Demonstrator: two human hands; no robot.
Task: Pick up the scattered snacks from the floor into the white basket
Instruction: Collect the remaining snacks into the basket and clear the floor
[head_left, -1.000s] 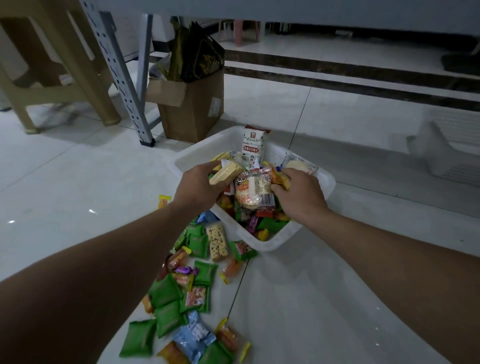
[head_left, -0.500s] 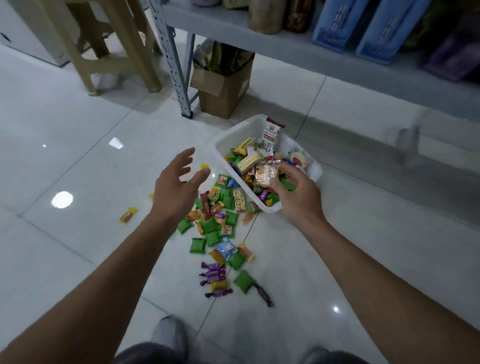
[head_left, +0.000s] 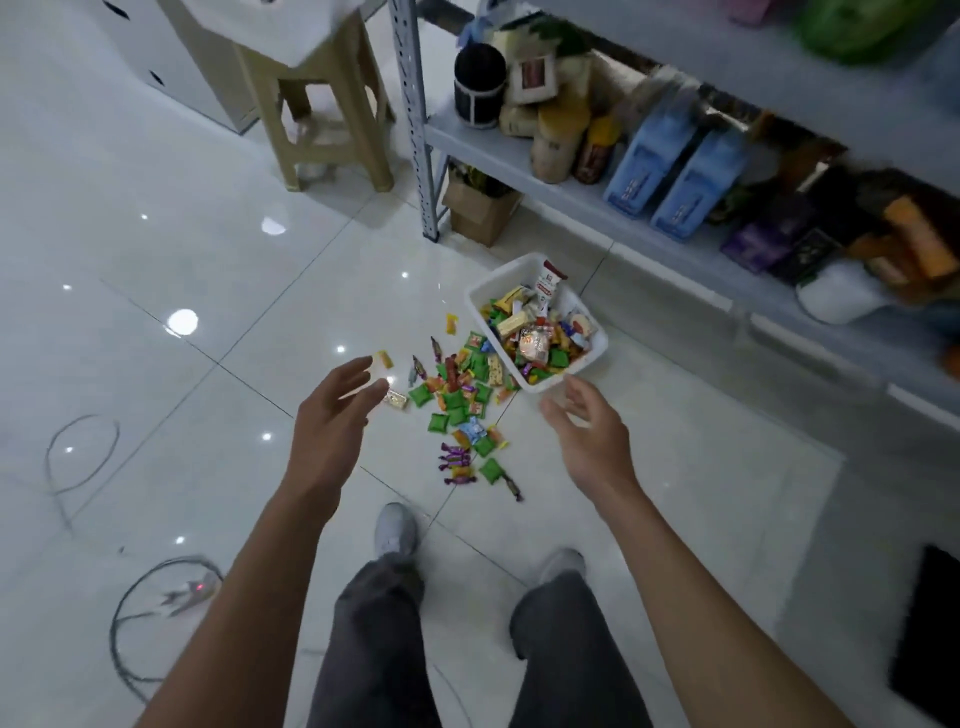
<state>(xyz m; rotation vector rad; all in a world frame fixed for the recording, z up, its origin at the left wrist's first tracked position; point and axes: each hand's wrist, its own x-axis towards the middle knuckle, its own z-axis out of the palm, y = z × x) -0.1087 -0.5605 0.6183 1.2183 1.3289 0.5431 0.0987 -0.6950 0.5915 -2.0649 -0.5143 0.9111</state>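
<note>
Snacks (head_left: 456, 401) lie between left hand (head_left: 332, 421) and right hand (head_left: 592, 436) (both empty).

One camera sits on the person's head. It looks forward and down from high up. The left hand (head_left: 332, 415) and right hand (head_left: 592, 436) reach out in the middle, and the shoes (head_left: 396, 530) show below. The white basket (head_left: 543, 385) and snacks (head_left: 457, 400) look small on the floor (head_left: 208, 260) ahead, by a shelf (head_left: 519, 150).
</note>
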